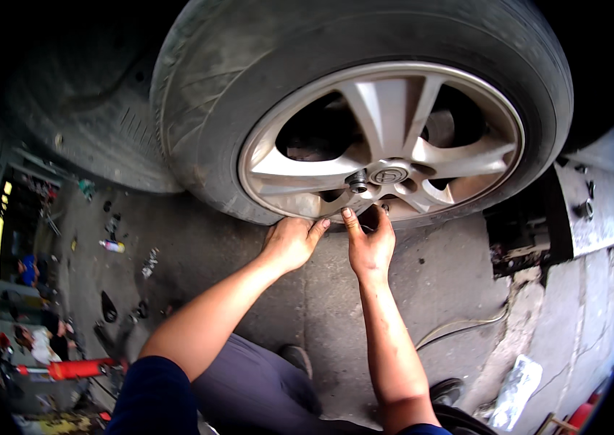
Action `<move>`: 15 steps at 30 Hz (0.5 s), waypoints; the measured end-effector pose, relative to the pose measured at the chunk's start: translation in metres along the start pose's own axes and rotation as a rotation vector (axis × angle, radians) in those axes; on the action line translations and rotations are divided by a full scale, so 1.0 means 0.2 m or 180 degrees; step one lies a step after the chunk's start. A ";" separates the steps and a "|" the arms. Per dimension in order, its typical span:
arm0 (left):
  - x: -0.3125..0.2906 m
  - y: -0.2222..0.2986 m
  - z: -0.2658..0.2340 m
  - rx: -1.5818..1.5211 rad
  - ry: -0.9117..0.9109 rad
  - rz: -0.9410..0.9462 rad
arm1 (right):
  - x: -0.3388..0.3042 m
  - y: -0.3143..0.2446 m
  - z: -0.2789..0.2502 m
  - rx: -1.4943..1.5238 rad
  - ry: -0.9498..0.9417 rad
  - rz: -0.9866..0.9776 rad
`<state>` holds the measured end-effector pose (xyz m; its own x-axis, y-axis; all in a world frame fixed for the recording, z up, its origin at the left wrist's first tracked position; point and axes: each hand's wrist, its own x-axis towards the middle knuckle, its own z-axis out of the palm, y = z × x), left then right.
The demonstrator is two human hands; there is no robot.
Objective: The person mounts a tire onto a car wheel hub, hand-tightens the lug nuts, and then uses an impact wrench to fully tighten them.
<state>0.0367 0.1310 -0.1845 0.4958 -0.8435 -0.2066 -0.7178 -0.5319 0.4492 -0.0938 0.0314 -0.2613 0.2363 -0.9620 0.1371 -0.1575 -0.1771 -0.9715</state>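
Observation:
A car wheel with a silver spoked alloy rim and a black tyre fills the upper middle. My left hand grips its lower edge, thumb toward the rim and the other fingers mostly hidden. Beside it, my right hand is closed at the lower spokes, thumb and fingers bent near a lug hole. A small dark piece shows at those fingertips, too small to name. Just left of the round centre cap, a dark cylindrical piece like a socket or nut sticks out of the rim.
Loose parts and a spray can lie on the concrete floor at the left, near a red cylindrical tool. To the right are a dark floor opening, a metal plate with a socket-like piece, a hose and clear plastic wrap.

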 end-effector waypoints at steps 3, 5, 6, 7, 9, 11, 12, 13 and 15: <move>-0.05 -0.07 0.01 -0.0131 0.0368 0.0285 | -0.05 -0.27 -0.09 -0.0143 0.0218 -0.0468; -0.05 -0.10 0.02 -0.0119 0.0407 0.0217 | -0.05 -0.42 -0.10 0.0134 0.0250 -0.0971; -0.05 -0.10 0.03 -0.0111 0.0390 0.0195 | -0.04 -0.50 -0.09 0.0209 0.0244 -0.1156; -0.04 -0.02 -0.05 0.0145 -0.0175 -0.0232 | -0.01 -0.55 -0.09 -0.0057 0.0162 -0.1232; -0.04 -0.04 -0.02 -0.0049 -0.0021 -0.0126 | 0.04 -0.51 -0.09 -0.0203 0.0186 -0.1368; -0.06 -0.07 -0.01 -0.0127 0.0211 0.0037 | 0.05 -0.50 -0.09 -0.0259 0.0356 -0.1550; -0.06 -0.08 -0.01 -0.0165 0.0186 0.0032 | 0.04 -0.49 -0.07 -0.0239 0.0449 -0.1549; -0.06 -0.08 -0.01 -0.0203 0.0160 0.0028 | 0.04 -0.48 -0.04 -0.0219 0.0542 -0.1546; -0.04 -0.07 -0.02 -0.0071 -0.0025 -0.0073 | 0.02 -0.49 0.00 -0.0142 0.0631 -0.1387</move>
<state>0.0443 0.1458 -0.1847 0.5081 -0.8317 -0.2239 -0.6952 -0.5494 0.4635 -0.0770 0.0452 -0.1655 0.1028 -0.8165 0.5681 -0.1264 -0.5772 -0.8068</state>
